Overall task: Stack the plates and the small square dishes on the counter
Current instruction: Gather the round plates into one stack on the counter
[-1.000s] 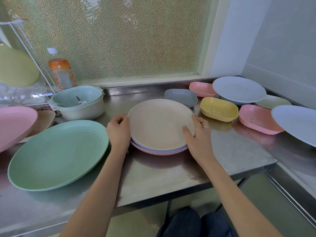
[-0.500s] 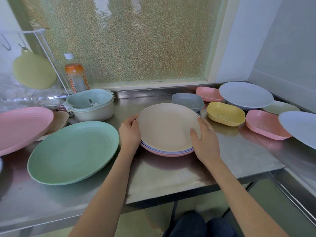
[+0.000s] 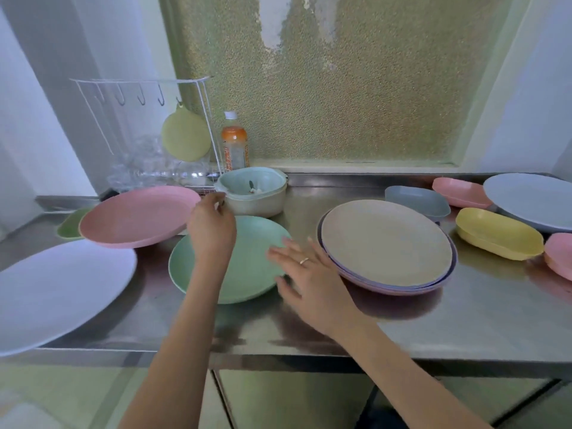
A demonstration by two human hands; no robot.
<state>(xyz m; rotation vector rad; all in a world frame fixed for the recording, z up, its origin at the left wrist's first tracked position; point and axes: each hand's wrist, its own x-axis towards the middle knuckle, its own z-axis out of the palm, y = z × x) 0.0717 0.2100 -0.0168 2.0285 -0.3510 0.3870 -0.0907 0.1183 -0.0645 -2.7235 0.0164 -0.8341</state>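
Observation:
A stack of plates with a beige one on top (image 3: 387,243) sits on the steel counter (image 3: 464,320). To its left lies a green plate (image 3: 247,267). My left hand (image 3: 212,224) hovers over the green plate's far edge, fingers loosely curled, holding nothing. With its fingers spread, my right hand (image 3: 306,274) is at the green plate's right rim, just left of the stack. A pink plate (image 3: 139,215) and a white plate (image 3: 55,292) lie further left. At the right are small square dishes: blue (image 3: 418,201), pink (image 3: 461,191), yellow (image 3: 498,233).
A lidded pot (image 3: 252,191) and an orange bottle (image 3: 234,144) stand behind the green plate. A wire rack (image 3: 148,131) with glassware fills the back left. A blue-grey plate (image 3: 532,199) and another pink dish (image 3: 560,255) lie at the far right. The counter's front edge is near.
Both hands have let go of the beige-topped stack and moved left to the green plate. The camera has turned left, revealing the white plate and rack.

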